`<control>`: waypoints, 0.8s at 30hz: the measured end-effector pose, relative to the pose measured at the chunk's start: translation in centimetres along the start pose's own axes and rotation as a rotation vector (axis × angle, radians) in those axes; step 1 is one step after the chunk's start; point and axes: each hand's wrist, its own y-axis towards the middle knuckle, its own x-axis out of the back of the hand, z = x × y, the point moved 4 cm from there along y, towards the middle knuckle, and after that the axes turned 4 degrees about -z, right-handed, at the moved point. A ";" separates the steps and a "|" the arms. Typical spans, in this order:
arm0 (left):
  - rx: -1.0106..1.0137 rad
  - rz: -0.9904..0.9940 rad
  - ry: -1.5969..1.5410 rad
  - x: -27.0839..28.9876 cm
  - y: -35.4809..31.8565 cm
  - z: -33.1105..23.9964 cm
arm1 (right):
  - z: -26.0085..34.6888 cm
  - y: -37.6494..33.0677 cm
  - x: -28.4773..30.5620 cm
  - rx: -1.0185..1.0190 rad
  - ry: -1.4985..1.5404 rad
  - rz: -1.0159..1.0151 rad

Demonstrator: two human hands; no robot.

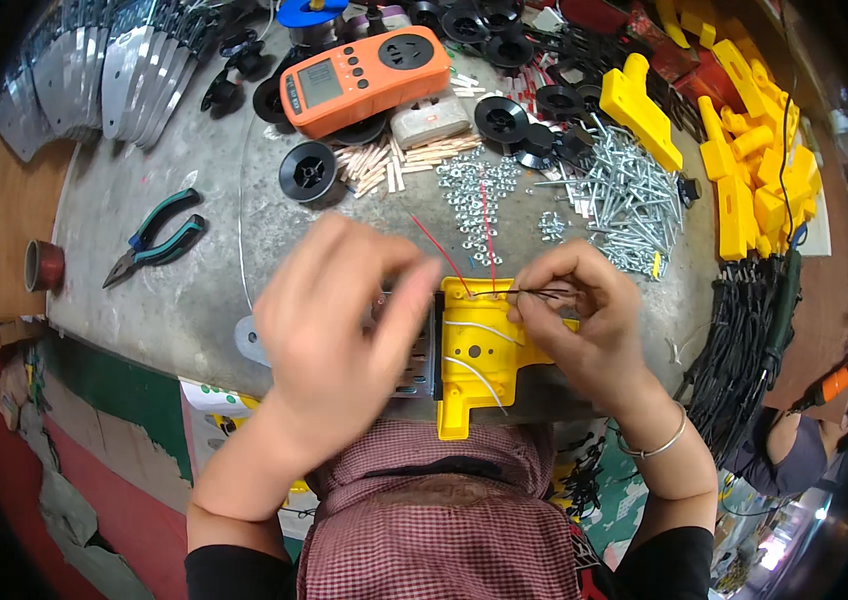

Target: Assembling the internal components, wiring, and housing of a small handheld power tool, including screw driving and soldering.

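A yellow plastic housing half [479, 375] lies at the table's near edge, its hollow side up. My right hand [584, 315] is closed in a pinch on thin black wire [550, 293] at the housing's upper right. Two thin red wires [441, 244] rise from the top of the housing, and white wires [478, 373] lie across its inside. My left hand [334, 315] is beside the housing's left edge, its fingers smeared by motion; whether it holds anything is hidden. A slotted metal plate [414, 372] joins the housing on the left, partly behind that hand.
Teal-handled pliers [159, 238] lie at left, near fanned metal blades [139, 85]. Farther back are an orange meter [369, 80], black spools [308, 172], nuts [474, 195] and screws [634, 190]. Yellow housings [769, 150] and black cords [744, 330] fill the right. Another person [794, 450] is at far right.
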 end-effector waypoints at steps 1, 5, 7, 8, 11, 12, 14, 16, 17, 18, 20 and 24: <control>-0.123 -0.033 -0.107 0.1 -0.5 -1.6 | 0.0 -0.3 0.1 -0.032 0.073 0.034; -0.073 0.127 -0.377 -3.1 -1.5 -3.3 | 0.9 -0.5 0.7 -0.053 0.106 0.081; -0.025 0.159 -0.407 -4.0 -1.5 -2.9 | 1.0 -0.7 1.6 -0.082 0.060 0.070; -0.065 0.184 -0.374 -4.2 -1.2 -2.7 | 1.2 -0.6 2.0 -0.068 -0.057 0.097; -0.171 0.194 -0.313 -4.8 -1.2 -2.7 | 1.8 -0.7 2.7 -0.036 -0.231 0.133; -0.235 0.167 -0.276 -4.8 -1.3 -2.8 | 2.1 -0.7 2.8 -0.005 -0.285 0.150; -0.229 0.149 -0.276 -4.9 -1.3 -2.9 | 2.0 -0.8 3.1 -0.054 -0.290 0.157; -0.216 0.125 -0.274 -4.9 -1.4 -2.9 | 2.0 -0.8 3.4 -0.100 -0.296 0.174; -0.215 0.129 -0.264 -4.9 -1.4 -3.0 | 1.5 -0.9 3.6 -0.264 -0.199 0.194; -0.213 0.132 -0.254 -4.8 -1.5 -3.0 | 1.2 -1.1 3.6 -0.427 -0.102 0.212; -0.243 0.123 -0.228 -4.7 -1.5 -3.0 | 1.4 -1.0 3.7 -0.457 -0.096 0.225; -0.388 0.119 -0.035 -3.9 -1.7 -4.0 | 1.6 -1.0 3.0 -0.377 -0.087 0.244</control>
